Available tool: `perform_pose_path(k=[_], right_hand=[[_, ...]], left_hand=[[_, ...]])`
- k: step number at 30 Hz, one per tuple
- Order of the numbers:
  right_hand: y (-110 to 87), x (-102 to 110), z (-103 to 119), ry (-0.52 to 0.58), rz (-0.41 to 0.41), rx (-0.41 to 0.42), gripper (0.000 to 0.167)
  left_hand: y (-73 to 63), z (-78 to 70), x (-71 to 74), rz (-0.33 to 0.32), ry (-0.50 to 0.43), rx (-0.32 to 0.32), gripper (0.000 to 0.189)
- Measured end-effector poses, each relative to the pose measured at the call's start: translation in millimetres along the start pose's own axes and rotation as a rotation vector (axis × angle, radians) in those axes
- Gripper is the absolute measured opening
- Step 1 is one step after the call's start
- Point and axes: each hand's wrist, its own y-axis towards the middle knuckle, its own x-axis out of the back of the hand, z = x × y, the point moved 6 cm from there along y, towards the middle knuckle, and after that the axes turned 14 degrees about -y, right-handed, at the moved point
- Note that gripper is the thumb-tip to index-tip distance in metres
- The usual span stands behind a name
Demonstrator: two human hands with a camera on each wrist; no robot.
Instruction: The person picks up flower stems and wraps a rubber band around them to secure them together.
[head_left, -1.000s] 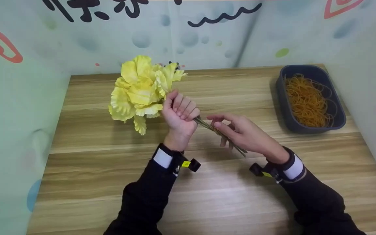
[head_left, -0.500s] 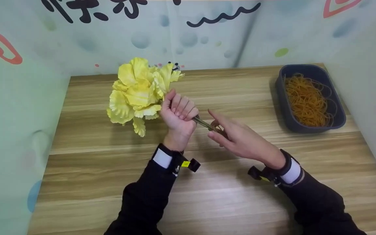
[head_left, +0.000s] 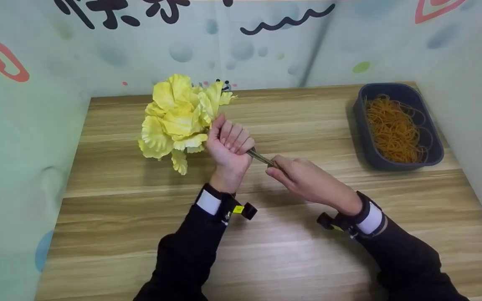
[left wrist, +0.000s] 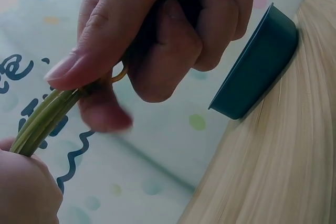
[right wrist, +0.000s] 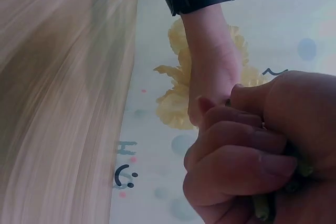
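Note:
Yellow artificial flowers [head_left: 178, 119] form a bunch at the upper left of the head view. My left hand [head_left: 230, 142] grips their green stems [head_left: 260, 156] just below the blossoms. Lower down, my right hand [head_left: 308, 179] has its fingers curled round the stems, thumb laid along them. A thin yellowish loop, like a rubber band [left wrist: 121, 73], shows by the right fingers in the left wrist view. In the right wrist view, cut stem ends [right wrist: 261, 208] poke out of that fist. Most of the band is hidden by the fingers.
At the right rear of the wooden table [head_left: 283, 251] stands a dark blue plastic box [head_left: 404, 167] holding a tangled heap of rubber bands [head_left: 391, 129]. Printed cloth walls [head_left: 266, 62] border the back and both sides.
My right hand first spread its fingers at the stems, then folded them round the lower stems, covering the ends. The left hand and blossoms have barely moved.

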Motion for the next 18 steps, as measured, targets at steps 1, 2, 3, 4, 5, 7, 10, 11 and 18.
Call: perform_pose_path(k=[1, 2, 3, 4, 5, 7, 10, 11, 18], right_hand=[[0.4, -0.4, -0.8, 0.001, 0.005, -0.002, 0.028], [0.7, -0.8, -1.5, 0.001, 0.01, -0.004, 0.029], [1.2, -1.5, -2.3, 0.005, 0.016, -0.006, 0.03], [1.6, -2.4, -2.9, 0.012, 0.023, -0.007, 0.03], [2.0, -3.2, -3.3, 0.02, 0.031, -0.01, 0.031], [3.0, -4.9, -4.6, 0.055, 0.052, -0.023, 0.033], [3.6, -7.9, -6.6, 0.148, 0.09, -0.046, 0.033], [3.4, -8.3, -7.0, 0.178, 0.098, -0.054, 0.034], [2.9, -8.9, -8.6, 0.324, 0.102, -0.094, 0.036]], left_hand=[[0.2, -0.2, 0.5, 0.0, 0.0, 0.002, 0.058], [0.4, -0.4, 0.9, 0.0, 0.0, 0.003, 0.058], [0.6, -0.8, 1.4, -0.003, -0.001, 0.004, 0.058], [0.8, -1.0, 1.7, -0.007, -0.001, 0.005, 0.058], [0.9, -1.3, 2.1, -0.014, 0.0, 0.004, 0.058], [1.2, -2.4, 3.2, -0.04, 0.009, -0.007, 0.058], [1.9, -3.6, 4.6, -0.098, 0.044, -0.032, 0.059], [2.2, -3.8, 4.9, -0.113, 0.058, -0.038, 0.059], [4.3, -3.6, 0.4, -0.156, 0.172, -0.089, 0.05]])
